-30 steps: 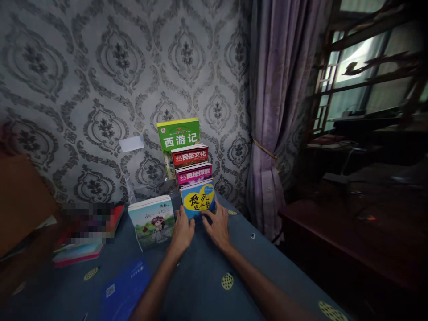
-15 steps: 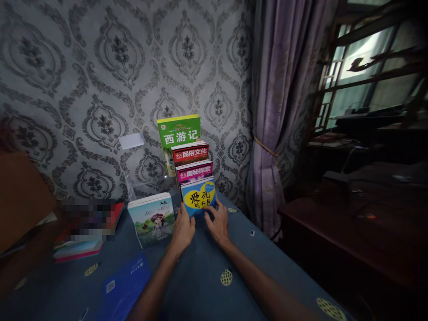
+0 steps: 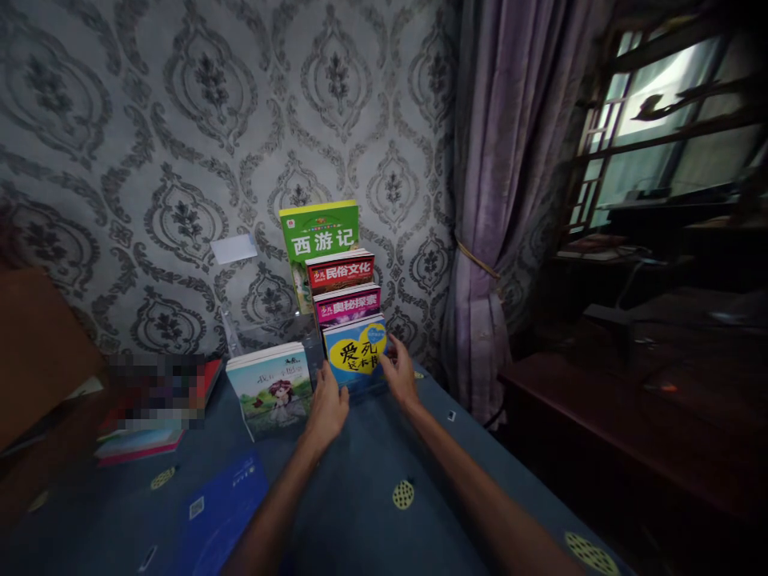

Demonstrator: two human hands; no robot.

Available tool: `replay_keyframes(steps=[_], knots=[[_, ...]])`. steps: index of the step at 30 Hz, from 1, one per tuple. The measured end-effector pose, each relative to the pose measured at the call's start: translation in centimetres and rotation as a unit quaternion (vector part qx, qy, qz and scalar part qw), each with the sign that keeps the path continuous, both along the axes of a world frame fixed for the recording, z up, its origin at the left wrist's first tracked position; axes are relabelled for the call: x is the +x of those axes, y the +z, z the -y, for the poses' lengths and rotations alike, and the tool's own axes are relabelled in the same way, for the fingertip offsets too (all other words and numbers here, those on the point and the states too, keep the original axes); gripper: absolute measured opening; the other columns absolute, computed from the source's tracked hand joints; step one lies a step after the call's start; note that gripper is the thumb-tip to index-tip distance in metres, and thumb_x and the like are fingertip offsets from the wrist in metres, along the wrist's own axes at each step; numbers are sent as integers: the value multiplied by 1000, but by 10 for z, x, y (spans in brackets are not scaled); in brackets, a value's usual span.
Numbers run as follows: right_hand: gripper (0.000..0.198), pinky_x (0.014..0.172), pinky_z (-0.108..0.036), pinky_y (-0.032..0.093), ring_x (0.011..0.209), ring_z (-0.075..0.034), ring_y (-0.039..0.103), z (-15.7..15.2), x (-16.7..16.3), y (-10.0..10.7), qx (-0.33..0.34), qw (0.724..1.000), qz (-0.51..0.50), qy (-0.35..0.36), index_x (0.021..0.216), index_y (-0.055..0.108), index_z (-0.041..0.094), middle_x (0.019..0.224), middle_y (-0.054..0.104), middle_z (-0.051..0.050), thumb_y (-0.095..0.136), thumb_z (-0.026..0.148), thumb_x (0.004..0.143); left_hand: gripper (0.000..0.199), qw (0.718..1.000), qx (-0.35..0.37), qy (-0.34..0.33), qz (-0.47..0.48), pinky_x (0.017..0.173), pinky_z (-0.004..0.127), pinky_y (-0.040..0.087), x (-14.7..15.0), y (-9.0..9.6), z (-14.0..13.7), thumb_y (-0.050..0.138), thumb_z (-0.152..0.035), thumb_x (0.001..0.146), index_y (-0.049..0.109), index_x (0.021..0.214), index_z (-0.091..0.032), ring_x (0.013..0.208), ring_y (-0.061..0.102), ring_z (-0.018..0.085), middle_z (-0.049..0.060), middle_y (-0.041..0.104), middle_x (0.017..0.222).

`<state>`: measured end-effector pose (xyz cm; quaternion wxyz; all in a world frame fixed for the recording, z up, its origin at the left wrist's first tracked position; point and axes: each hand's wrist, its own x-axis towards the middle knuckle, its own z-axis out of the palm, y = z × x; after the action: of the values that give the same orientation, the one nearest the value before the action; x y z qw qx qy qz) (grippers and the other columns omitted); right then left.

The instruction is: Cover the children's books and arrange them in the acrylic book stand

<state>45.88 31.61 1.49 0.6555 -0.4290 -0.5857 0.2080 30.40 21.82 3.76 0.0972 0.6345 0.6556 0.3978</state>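
A blue book with a yellow heart [image 3: 355, 352] stands upright at the front of a stepped stack. Behind it rise a purple-pink book [image 3: 348, 304], a red book [image 3: 341, 274] and a tall green book [image 3: 321, 232]. Along the blue book's lower left edge is my left hand [image 3: 327, 408], thumb and fingers apart. My right hand [image 3: 401, 374] is at its right edge, fingers spread, the thumb near the cover. Whether either hand presses on the book I cannot tell. Left of my left hand, a group of light-green picture-cover books [image 3: 273, 392] stands upright.
A clear plastic stand [image 3: 240, 332] shows behind the books. A blue booklet [image 3: 225, 508] lies on the dark blue tablecloth [image 3: 360, 496]. Partly blurred books [image 3: 144, 440] and a brown box [image 3: 42, 352] are at left. A purple curtain [image 3: 486, 200] hangs at right.
My right hand has shifted up and right, from in front of the blue book's cover to its right edge. My left hand has barely moved. The view has shifted slightly.
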Motion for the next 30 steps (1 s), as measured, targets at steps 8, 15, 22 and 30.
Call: replay_keyframes(steps=[8,15,22,30], knots=[[51,77,-39,53,85,-24,62,-20,8,6,-11,999,-21,44,119,68,17,99,68,-9,55,33,72,62,1000,-9,7,-29,117,42,32,3,1,1,44,-18,88,28,147,-6,146,33,30,27,39,151],[43,79,-39,52,87,-25,61,-14,9,7,15,999,-1,46,110,71,17,94,68,-8,54,31,73,64,999,-21,20,-27,115,42,34,2,3,0,42,-18,88,26,148,-4,146,33,32,28,39,151],[42,76,-37,51,81,-24,58,-4,6,7,27,999,39,25,114,71,18,89,67,-7,52,31,79,63,999,-24,27,-40,112,45,37,4,12,6,41,-16,89,26,148,-2,140,42,34,30,42,147],[47,83,-42,49,87,-26,59,7,-1,-4,20,997,67,-25,127,63,17,96,66,-10,50,36,85,57,998,-21,22,-57,105,40,44,3,19,11,43,-16,89,31,144,-8,131,52,30,25,48,141]])
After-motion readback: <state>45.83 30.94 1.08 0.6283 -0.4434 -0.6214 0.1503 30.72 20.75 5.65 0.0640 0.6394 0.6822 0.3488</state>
